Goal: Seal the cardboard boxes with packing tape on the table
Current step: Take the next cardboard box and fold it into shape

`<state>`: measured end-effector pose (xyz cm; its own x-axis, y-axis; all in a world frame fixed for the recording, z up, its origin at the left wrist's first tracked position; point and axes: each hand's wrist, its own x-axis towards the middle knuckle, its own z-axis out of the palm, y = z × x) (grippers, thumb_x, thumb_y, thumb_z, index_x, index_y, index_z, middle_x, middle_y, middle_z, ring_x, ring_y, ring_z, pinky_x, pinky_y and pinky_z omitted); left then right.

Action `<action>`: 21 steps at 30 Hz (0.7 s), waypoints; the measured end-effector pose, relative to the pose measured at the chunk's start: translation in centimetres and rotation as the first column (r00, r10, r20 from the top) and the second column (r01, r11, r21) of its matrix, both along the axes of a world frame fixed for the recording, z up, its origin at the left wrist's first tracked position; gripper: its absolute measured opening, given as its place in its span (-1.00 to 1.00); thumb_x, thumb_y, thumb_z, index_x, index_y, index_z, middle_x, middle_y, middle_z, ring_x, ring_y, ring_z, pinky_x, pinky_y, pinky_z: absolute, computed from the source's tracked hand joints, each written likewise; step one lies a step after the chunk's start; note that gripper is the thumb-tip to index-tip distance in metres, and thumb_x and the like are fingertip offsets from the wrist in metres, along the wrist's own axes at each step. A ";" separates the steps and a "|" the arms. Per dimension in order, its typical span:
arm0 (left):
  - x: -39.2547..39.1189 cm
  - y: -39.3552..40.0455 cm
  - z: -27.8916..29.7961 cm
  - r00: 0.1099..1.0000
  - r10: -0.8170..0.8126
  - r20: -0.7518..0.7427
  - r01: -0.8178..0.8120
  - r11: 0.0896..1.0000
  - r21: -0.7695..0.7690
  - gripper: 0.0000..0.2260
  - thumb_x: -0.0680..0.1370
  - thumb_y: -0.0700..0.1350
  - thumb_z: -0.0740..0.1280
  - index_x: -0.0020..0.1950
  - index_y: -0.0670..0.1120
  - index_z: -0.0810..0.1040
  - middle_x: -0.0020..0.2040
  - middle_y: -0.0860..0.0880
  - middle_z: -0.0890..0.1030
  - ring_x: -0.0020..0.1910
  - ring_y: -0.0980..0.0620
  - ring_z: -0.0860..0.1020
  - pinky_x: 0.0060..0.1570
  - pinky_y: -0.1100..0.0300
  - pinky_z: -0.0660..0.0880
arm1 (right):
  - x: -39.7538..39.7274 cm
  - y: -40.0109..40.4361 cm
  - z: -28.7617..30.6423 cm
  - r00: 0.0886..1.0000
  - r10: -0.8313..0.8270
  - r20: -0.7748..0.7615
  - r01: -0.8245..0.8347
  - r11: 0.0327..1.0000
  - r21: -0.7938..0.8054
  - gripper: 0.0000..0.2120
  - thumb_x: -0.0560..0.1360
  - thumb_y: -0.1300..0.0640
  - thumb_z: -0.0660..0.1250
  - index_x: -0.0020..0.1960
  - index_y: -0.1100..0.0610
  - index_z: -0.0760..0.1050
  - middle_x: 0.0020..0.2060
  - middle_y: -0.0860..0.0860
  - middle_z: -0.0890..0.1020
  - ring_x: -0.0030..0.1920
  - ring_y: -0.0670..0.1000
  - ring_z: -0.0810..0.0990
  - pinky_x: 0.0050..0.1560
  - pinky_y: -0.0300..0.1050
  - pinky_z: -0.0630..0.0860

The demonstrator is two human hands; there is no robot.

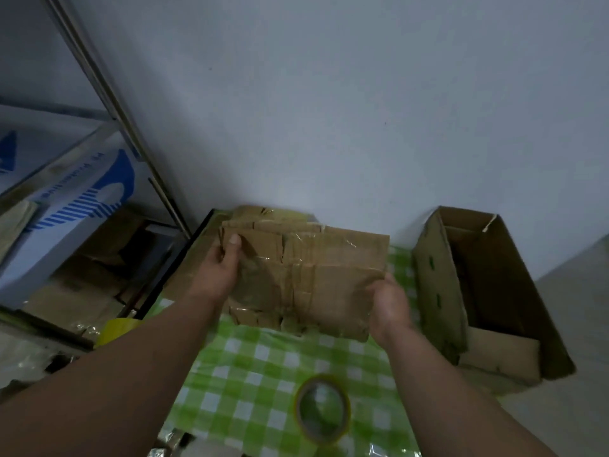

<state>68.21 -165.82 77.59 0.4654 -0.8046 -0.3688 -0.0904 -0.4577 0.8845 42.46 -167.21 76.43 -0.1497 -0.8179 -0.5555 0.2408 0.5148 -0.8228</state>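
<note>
While a green checked cloth covers the counter (263, 357), a taped cardboard box (316, 275) is held above its far half between both hands. Left hand (224, 268) grips its left edge, thumb on top; right hand (390, 305) grips its near right corner. A clear packing tape roll (323, 409) lies nearer, apart.

The table (263, 367) wears a green-and-white checked cloth. A roll of clear tape (323, 410) lies flat on it, nearer the person than the right hand (390, 303). Beyond the left hand (221, 270), taped cardboard boxes (263, 216) sit stacked at the table's far edge.
</note>
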 end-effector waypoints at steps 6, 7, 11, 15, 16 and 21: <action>-1.5 1.2 -0.5 0.992 0.061 -0.107 -0.061 0.998 0.006 0.06 0.04 0.73 0.06 0.37 0.14 0.46 0.35 -0.01 0.51 0.28 -0.12 0.50 0.28 -0.15 0.45 | -1.3 2.0 -1.4 0.958 0.163 -0.235 -0.179 0.982 -0.051 -0.65 0.58 0.25 0.16 0.27 -0.10 0.37 0.25 0.00 0.49 0.17 0.07 0.51 0.01 -0.04 0.49; -1.7 1.6 -0.5 0.989 0.059 -0.134 -0.058 0.998 0.017 0.08 0.04 0.72 0.07 0.40 0.14 0.43 0.36 -0.02 0.50 0.28 -0.13 0.50 0.27 -0.17 0.46 | -1.4 2.3 -1.6 0.936 0.186 -0.297 -0.206 0.978 -0.036 -0.65 0.58 0.23 0.16 0.28 -0.10 0.37 0.29 -0.01 0.41 0.22 0.09 0.46 0.07 -0.05 0.45; -2.4 2.8 -1.0 0.978 0.023 -0.205 -0.015 0.999 0.041 -0.32 0.40 0.53 0.14 0.28 0.08 0.50 0.28 -0.06 0.55 0.17 -0.08 0.54 0.22 -0.12 0.51 | -1.5 3.8 -1.5 0.960 0.137 -0.245 -0.155 0.986 -0.056 -0.61 0.59 0.30 0.17 0.29 -0.11 0.35 0.21 -0.03 0.48 0.08 -0.04 0.49 -0.13 -0.22 0.41; -3.0 2.7 0.3 0.965 -0.123 -0.231 0.126 0.992 -0.002 -0.30 0.26 0.60 0.18 0.19 0.18 0.54 0.27 0.02 0.57 0.23 -0.01 0.52 0.32 -0.11 0.43 | -1.3 4.8 -0.6 0.989 0.058 -0.138 -0.080 0.984 -0.160 -0.53 0.62 0.20 0.22 0.44 -0.18 0.26 0.15 -0.19 0.53 0.13 -0.12 0.50 -0.07 -0.25 0.39; -3.4 2.5 1.1 0.956 -0.174 -0.236 0.169 0.985 -0.039 -0.30 0.23 0.60 0.17 0.16 0.18 0.56 0.25 0.03 0.58 0.24 0.01 0.52 0.34 -0.11 0.42 | -1.3 4.9 -0.4 0.989 0.051 -0.138 -0.077 0.980 -0.186 -0.56 0.64 0.15 0.21 0.44 -0.20 0.26 0.12 -0.25 0.51 0.14 -0.13 0.49 -0.03 -0.23 0.40; -5.9 0.4 3.4 0.925 -0.315 -0.214 0.297 0.948 -0.111 -0.34 0.32 0.54 0.19 0.18 0.12 0.59 0.26 0.05 0.58 0.27 0.03 0.50 0.36 -0.10 0.40 | -1.2 5.5 0.9 0.982 -0.044 -0.182 -0.003 0.969 -0.245 -0.70 0.66 -0.06 0.13 0.38 -0.24 0.28 0.11 -0.27 0.47 0.11 -0.13 0.46 0.20 -0.04 0.37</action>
<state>62.33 -165.42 80.95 0.1036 -0.9238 -0.3685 -0.0097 -0.3714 0.9284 41.21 -161.75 77.32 -0.2490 -0.9205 -0.3010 0.0814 0.2898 -0.9536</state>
